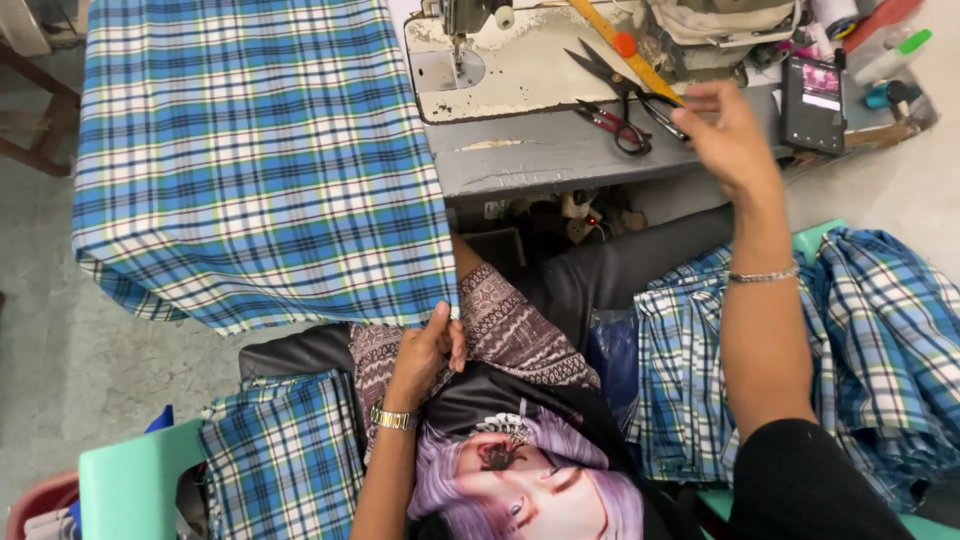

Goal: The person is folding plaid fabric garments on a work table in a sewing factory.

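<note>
Left hand pinched the cloth; right hand reached for the scissors.

The left hand [428, 352], wrist bent back near the lap, had its grip closed on the corner of the blue checked cloth [255, 150], which hung spread over the desk [540, 155] edge. The right arm stretched forward, and the right hand [725, 130] hovered with loosely curled, open fingers beside the black scissors [625, 85], which lay on the desk near the sewing machine [500, 60].

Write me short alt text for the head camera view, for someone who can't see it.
Seen from above, a seated person's left hand pinches the corner of a blue plaid cloth draped over a sewing table, while the right hand reaches to black scissors beside the sewing machine. More plaid cloth is piled at the right.
</note>
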